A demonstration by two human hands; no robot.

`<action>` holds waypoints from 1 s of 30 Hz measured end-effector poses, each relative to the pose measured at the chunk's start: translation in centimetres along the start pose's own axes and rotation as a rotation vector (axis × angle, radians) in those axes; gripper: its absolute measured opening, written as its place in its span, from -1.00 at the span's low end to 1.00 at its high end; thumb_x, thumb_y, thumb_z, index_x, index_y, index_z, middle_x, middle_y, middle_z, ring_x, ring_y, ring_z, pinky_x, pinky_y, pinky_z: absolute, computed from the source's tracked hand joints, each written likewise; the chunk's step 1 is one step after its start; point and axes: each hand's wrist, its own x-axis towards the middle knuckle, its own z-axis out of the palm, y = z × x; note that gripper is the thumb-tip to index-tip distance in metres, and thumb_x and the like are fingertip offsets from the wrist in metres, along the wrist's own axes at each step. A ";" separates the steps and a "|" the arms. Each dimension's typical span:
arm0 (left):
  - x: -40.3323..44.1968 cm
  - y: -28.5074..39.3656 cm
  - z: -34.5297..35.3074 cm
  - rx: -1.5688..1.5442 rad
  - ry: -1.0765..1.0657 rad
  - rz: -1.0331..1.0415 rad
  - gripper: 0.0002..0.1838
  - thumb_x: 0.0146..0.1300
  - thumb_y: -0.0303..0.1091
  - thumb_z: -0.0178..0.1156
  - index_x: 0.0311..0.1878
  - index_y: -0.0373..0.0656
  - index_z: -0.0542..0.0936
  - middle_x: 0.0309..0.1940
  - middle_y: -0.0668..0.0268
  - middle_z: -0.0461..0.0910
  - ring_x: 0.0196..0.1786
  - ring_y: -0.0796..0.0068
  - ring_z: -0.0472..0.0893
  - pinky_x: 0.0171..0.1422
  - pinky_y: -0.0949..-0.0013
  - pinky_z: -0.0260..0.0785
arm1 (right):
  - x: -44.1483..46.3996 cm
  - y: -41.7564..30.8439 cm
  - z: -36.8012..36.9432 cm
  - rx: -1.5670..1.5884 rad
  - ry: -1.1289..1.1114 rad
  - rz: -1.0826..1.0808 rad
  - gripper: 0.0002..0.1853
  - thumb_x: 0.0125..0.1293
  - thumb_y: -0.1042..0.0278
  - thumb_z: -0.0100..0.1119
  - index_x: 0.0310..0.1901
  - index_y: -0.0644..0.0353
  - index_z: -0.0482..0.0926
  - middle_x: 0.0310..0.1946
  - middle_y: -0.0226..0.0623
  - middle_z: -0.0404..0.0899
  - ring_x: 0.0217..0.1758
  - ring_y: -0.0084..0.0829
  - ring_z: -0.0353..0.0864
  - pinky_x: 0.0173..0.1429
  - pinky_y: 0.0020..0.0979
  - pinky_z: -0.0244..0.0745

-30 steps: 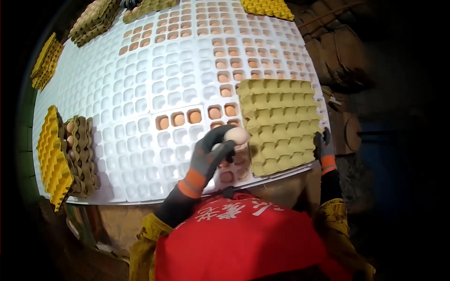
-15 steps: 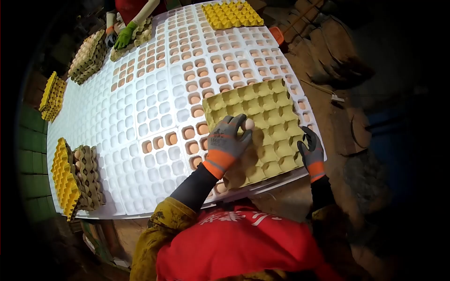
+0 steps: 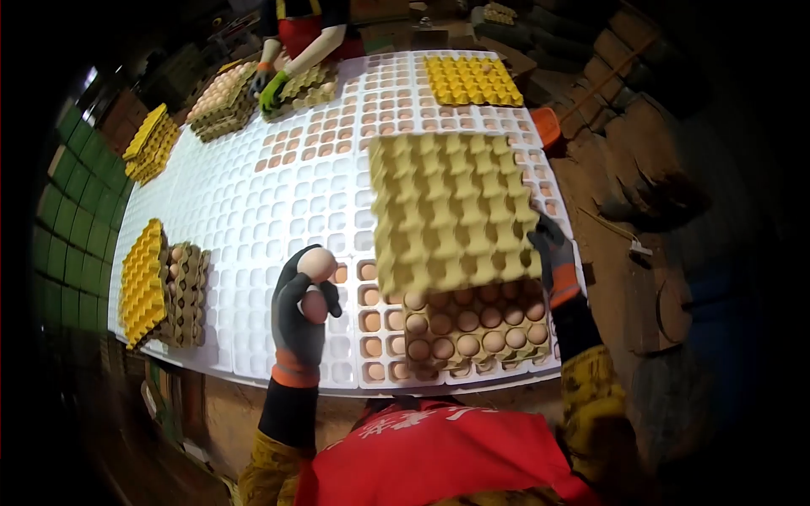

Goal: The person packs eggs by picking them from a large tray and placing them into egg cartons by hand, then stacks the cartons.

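The left hand (image 3: 299, 312) has moved off the olive tray (image 3: 456, 211) since the previous frame, and a row of eggs now shows beneath that tray's near edge. Gloved in gray and orange, the hand appears at lower center-left, fingers curled around two eggs (image 3: 316, 264), one above the other, over the white cell board (image 3: 245, 291). At center right, the right hand (image 3: 553, 257) meets the olive tray's right edge with bent fingers; how firmly they close cannot be told. The olive tray overlaps an egg-filled tray (image 3: 492, 342) at lower right, beside board cells holding more eggs. A yellow tray (image 3: 472, 82) lies at upper right, with stacked yellow trays (image 3: 143, 282) leaning by filled trays (image 3: 186, 295) at lower left. At top center-left, a co-worker's green-gloved hand (image 3: 272, 93) touches another tray (image 3: 308, 88).
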 end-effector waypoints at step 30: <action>-37.8 -6.8 -39.4 -0.365 0.635 -0.248 -0.57 0.53 -0.16 -0.08 0.29 -0.19 0.46 -0.07 0.28 0.61 -0.25 0.52 0.62 -0.26 0.42 0.55 | -24.5 -2.6 41.7 -0.451 -0.710 -0.217 -0.55 0.38 0.36 0.32 0.29 0.02 0.58 -0.11 -0.35 0.71 -0.15 -0.54 0.64 0.00 -0.44 0.60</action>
